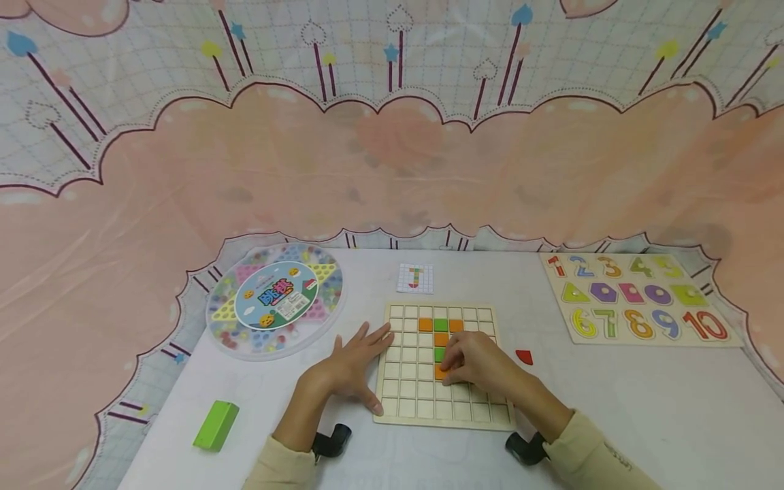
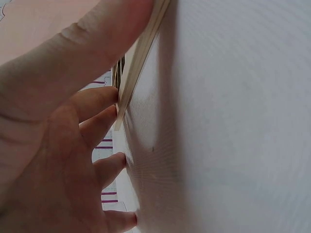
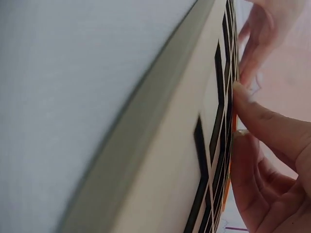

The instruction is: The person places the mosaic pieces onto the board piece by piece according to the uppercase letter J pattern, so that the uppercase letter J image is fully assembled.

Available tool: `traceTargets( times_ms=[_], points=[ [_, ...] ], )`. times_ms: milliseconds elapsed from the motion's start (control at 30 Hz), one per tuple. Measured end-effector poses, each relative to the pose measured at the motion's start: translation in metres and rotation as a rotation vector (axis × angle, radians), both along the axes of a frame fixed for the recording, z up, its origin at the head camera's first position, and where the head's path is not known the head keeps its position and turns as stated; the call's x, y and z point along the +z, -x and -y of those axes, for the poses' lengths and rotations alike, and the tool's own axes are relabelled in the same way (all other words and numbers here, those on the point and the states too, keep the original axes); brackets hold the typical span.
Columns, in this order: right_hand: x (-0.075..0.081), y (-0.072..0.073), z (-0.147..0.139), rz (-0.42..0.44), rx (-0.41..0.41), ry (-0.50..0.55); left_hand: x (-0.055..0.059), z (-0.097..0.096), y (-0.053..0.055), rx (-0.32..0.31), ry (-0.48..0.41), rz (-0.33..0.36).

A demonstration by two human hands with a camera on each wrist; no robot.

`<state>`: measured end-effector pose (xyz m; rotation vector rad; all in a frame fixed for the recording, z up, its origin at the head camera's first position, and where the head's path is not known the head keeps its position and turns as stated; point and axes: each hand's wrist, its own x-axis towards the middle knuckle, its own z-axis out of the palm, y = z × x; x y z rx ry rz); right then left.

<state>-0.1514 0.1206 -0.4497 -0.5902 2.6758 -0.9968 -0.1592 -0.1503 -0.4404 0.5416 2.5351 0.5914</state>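
A wooden grid board (image 1: pixel 409 389) lies on the table, with orange and green square tiles set in a T-like pattern in its cells. Spread along the board's left edge, my left hand (image 1: pixel 350 367) touches it with thumb and fingertips; the left wrist view shows the thumb (image 2: pixel 92 53) against the wooden rim. Over the middle of the board, my right hand (image 1: pixel 480 361) pinches an orange tile (image 1: pixel 439 371) at the lowest cell of the column, just below a green tile (image 1: pixel 439 354). Its fingers partly cover that tile.
Behind the board lies a small pattern card (image 1: pixel 416 278). A red quarter-round piece (image 1: pixel 524 356) sits to the right. Round game box (image 1: pixel 275 299) at back left, green block (image 1: pixel 216 426) at front left, number puzzle board (image 1: pixel 643 299) at back right.
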Motion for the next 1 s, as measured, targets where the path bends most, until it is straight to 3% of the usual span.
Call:
traceTargets(
  times_ms=[333,667,1000],
  points=[
    [0.004,0.0,-0.018,0.022,0.028,0.001,0.001,-0.001,0.001,-0.016,-0.003,-0.009],
    [0.019,-0.006,-0.071,0.005,-0.091,-0.013,0.003,-0.002,0.0,-0.018,0.0,-0.016],
    [0.013,-0.011,-0.128,0.025,-0.179,-0.01,0.001,0.0,-0.003,-0.009,0.003,-0.003]
  ],
)
